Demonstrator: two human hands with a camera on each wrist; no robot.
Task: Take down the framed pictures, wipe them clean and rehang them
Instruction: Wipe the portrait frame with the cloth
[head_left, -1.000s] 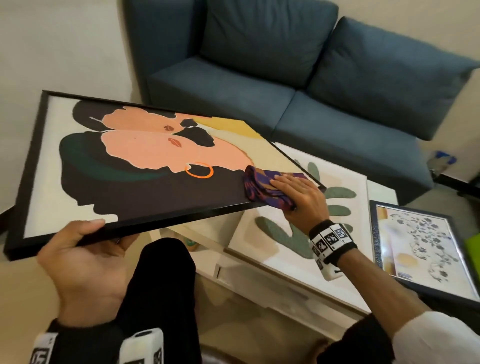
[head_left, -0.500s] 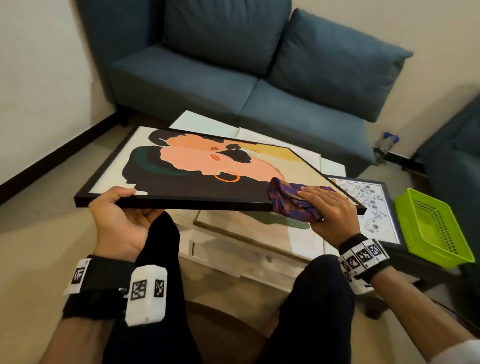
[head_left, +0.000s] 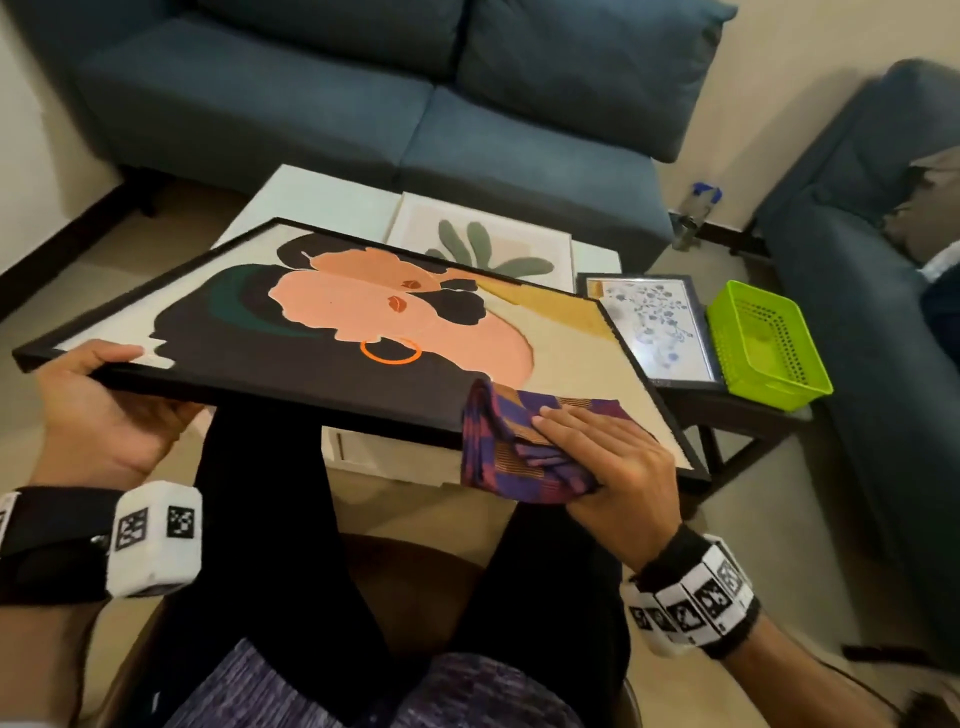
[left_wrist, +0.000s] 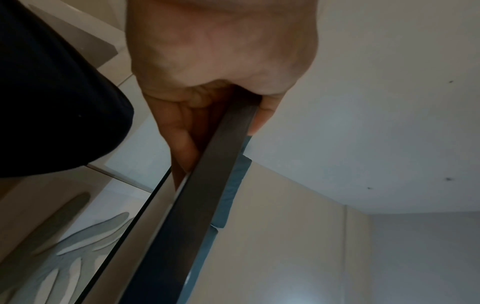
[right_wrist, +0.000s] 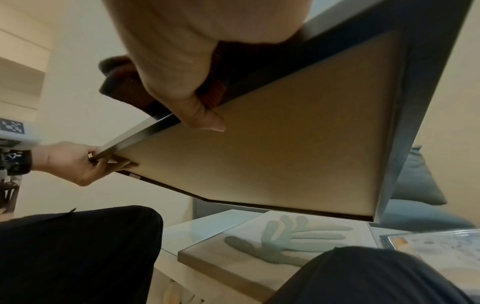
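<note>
I hold a large black-framed picture (head_left: 322, 332) of two peach faces nearly flat above my lap. My left hand (head_left: 98, 405) grips its near left corner, thumb on the glass and fingers underneath; the left wrist view shows the frame edge (left_wrist: 207, 185) running out of that hand (left_wrist: 221, 72). My right hand (head_left: 608, 457) lies on a purple patterned cloth (head_left: 498, 441) at the near right corner. In the right wrist view the cloth (right_wrist: 122, 86) folds over the frame's edge and my thumb presses the brown backing (right_wrist: 285, 144) from below.
A leaf picture (head_left: 493, 244) lies on the white coffee table (head_left: 311, 197) under the held frame. A dark-framed floral picture (head_left: 654, 322) and a green basket (head_left: 763, 343) sit on a dark side table at right. Blue sofas (head_left: 363, 104) stand behind and to the right.
The picture has come down from a steep tilt to almost level over my knees. My right hand and the cloth have slid along the near edge to the right corner. My left hand keeps its grip.
</note>
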